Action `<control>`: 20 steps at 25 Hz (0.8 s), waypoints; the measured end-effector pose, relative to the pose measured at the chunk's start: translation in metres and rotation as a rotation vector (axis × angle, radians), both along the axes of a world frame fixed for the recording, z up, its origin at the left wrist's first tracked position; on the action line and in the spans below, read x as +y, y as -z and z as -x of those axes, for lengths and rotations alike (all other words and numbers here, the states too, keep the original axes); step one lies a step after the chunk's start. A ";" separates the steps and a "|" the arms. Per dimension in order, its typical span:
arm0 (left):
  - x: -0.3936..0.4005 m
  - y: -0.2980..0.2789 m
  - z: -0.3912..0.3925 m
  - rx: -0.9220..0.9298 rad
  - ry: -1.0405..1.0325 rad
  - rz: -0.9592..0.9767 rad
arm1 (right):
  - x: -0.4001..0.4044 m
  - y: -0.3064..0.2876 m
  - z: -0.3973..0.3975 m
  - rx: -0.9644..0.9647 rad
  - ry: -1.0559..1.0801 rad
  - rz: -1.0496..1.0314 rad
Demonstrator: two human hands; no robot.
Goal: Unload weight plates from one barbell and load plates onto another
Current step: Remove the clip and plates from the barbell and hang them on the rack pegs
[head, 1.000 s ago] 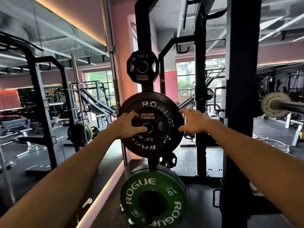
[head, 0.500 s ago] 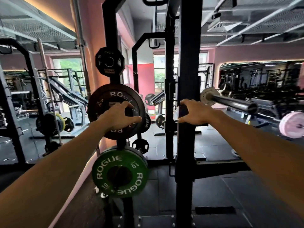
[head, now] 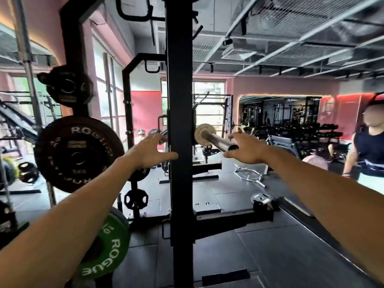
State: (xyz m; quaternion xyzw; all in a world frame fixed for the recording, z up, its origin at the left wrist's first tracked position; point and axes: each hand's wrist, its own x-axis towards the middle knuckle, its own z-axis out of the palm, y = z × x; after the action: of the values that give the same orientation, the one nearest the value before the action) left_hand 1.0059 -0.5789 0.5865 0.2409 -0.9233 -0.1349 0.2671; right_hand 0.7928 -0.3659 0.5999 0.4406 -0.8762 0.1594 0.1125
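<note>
With both arms stretched out in front of me, my left hand [head: 152, 151] floats bare, fingers spread and holding nothing, its thumb tip just at the left edge of the black rack upright [head: 179, 142]. My right hand [head: 246, 149] is loose and empty too, fingers curved around the near end of the chrome barbell sleeve [head: 216, 140]; whether they actually touch the steel, I cannot tell. That sleeve juts toward me from the right side of the upright, with a small pale plate [head: 202, 132] seated far back on it, against the collar.

Over on the left, the storage post carries its stack: a small black plate [head: 66, 88] up top, the big black Rogue plate [head: 78, 153] on the peg under it, and the green Rogue 10 plate [head: 106, 248] at the bottom, partly hidden behind my left forearm. All three are clear of my fingers. Down on the dark floor mats, a small silver plate [head: 260, 199] lies flat near the right end of the rack's base beam [head: 232, 217]. Someone in a dark sleeveless top [head: 368, 150] stands at the far right.
</note>
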 end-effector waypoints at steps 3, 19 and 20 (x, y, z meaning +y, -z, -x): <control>0.015 0.006 0.051 -0.006 -0.008 -0.013 | 0.013 0.001 0.053 -0.014 -0.007 0.032; -0.099 0.021 0.275 0.092 -0.143 0.000 | -0.116 0.023 0.289 -0.112 -0.095 0.041; -0.115 0.022 0.291 0.093 -0.137 0.002 | -0.134 0.025 0.303 -0.118 -0.101 0.045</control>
State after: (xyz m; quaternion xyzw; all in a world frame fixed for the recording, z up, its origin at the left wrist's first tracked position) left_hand 0.7154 -0.6937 0.5650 0.2968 -0.8913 -0.1264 0.3187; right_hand 0.4894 -0.4994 0.5752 0.4716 -0.8541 0.2103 0.0622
